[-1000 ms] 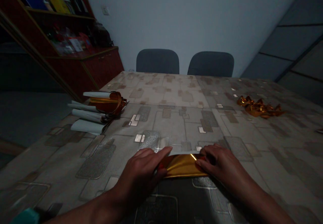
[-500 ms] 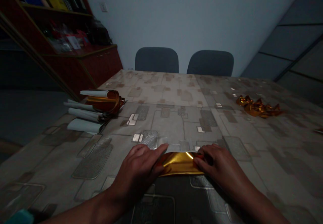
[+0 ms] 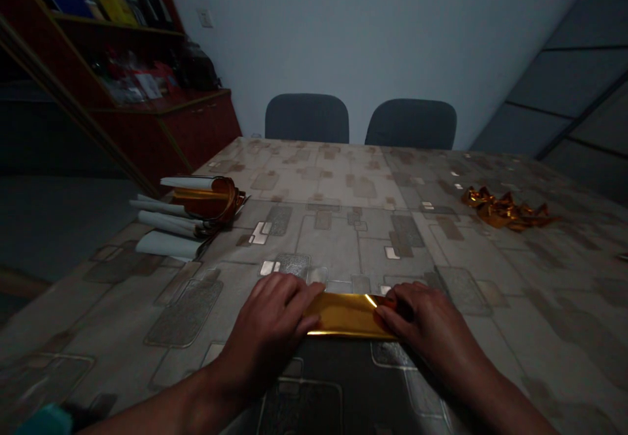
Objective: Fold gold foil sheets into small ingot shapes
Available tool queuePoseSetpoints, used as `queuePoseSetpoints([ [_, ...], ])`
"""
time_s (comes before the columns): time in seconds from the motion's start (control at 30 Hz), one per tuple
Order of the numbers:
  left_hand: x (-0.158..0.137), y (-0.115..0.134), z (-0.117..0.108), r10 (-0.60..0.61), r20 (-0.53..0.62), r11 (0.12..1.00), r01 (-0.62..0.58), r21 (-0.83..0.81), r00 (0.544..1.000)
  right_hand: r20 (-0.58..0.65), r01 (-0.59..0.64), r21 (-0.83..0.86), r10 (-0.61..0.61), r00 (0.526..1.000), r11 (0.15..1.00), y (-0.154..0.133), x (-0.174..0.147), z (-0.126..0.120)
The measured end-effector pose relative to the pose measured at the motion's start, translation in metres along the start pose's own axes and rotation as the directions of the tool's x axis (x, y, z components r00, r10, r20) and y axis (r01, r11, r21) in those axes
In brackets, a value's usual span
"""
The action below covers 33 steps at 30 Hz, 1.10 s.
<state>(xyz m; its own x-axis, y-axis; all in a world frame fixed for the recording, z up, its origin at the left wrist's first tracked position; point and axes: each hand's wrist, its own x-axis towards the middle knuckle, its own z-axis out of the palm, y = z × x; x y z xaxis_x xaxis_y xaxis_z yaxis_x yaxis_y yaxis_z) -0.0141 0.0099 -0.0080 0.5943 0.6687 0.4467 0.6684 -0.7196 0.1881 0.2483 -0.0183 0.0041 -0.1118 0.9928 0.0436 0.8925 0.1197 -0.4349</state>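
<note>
A folded strip of shiny gold foil paper (image 3: 346, 315) lies level near the front of the table, stretched between both hands. My left hand (image 3: 277, 314) pinches its left end, thumb and fingers closed on it. At the other end, my right hand (image 3: 419, 314) grips the strip between thumb and bent fingers. The fingertips of both hands are partly hidden. On the table to the left rests a stack of curled gold foil sheets (image 3: 196, 209) with pale backs. Several folded gold foil pieces (image 3: 505, 207) sit in a row at the right.
A patterned cloth (image 3: 338, 232) covers the table. Two grey chairs (image 3: 307, 118) stand at its far side, before the wall. A red-brown cabinet (image 3: 201, 124) with loaded shelves is at the back left. Something teal (image 3: 49, 420) shows at the lower left corner.
The foil strip looks flatter and straighter at its left end. My left thumb and fingers have closed in on that end. My right hand stays nearly still.
</note>
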Motion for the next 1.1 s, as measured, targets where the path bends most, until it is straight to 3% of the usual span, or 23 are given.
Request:
queuePoseSetpoints([
  [0.07,-0.002,0.008,0.002,0.061,-0.009,0.998,-0.062,-0.019,0.998,0.003,-0.004,-0.004,0.004,1.0,1.0,0.0,0.0,0.0],
  [0.13,-0.005,0.018,0.004,0.167,0.105,0.982,-0.156,-0.11,0.98,0.019,-0.01,-0.011,0.01,1.0,1.0,0.0,0.001,0.0],
  [0.17,-0.007,0.022,0.005,0.267,0.166,0.958,-0.243,-0.154,0.949,0.027,-0.012,-0.017,0.012,1.0,1.0,0.0,0.001,0.0],
  [0.27,-0.014,0.027,0.007,0.34,0.301,0.93,-0.269,-0.251,0.891,0.035,-0.017,-0.036,0.018,0.999,0.999,-0.001,0.001,-0.001],
  [0.53,-0.021,0.02,0.009,0.348,0.354,0.919,-0.241,-0.312,0.868,0.031,-0.032,-0.045,0.033,0.999,0.998,-0.001,0.001,-0.001],
  [0.8,-0.03,0.02,0.028,0.348,0.333,0.912,-0.234,-0.335,0.877,0.002,-0.004,-0.044,0.004,1.0,0.999,0.003,0.001,0.002],
  [1.0,-0.022,0.025,0.005,0.311,0.369,0.93,-0.201,-0.307,0.876,0.035,0.017,-0.019,-0.016,0.999,1.0,0.002,0.001,-0.001],
  [1.1,-0.022,0.025,0.004,0.31,0.379,0.932,-0.199,-0.303,0.872,0.047,0.014,-0.024,-0.013,0.999,1.0,0.001,0.0,-0.002],
])
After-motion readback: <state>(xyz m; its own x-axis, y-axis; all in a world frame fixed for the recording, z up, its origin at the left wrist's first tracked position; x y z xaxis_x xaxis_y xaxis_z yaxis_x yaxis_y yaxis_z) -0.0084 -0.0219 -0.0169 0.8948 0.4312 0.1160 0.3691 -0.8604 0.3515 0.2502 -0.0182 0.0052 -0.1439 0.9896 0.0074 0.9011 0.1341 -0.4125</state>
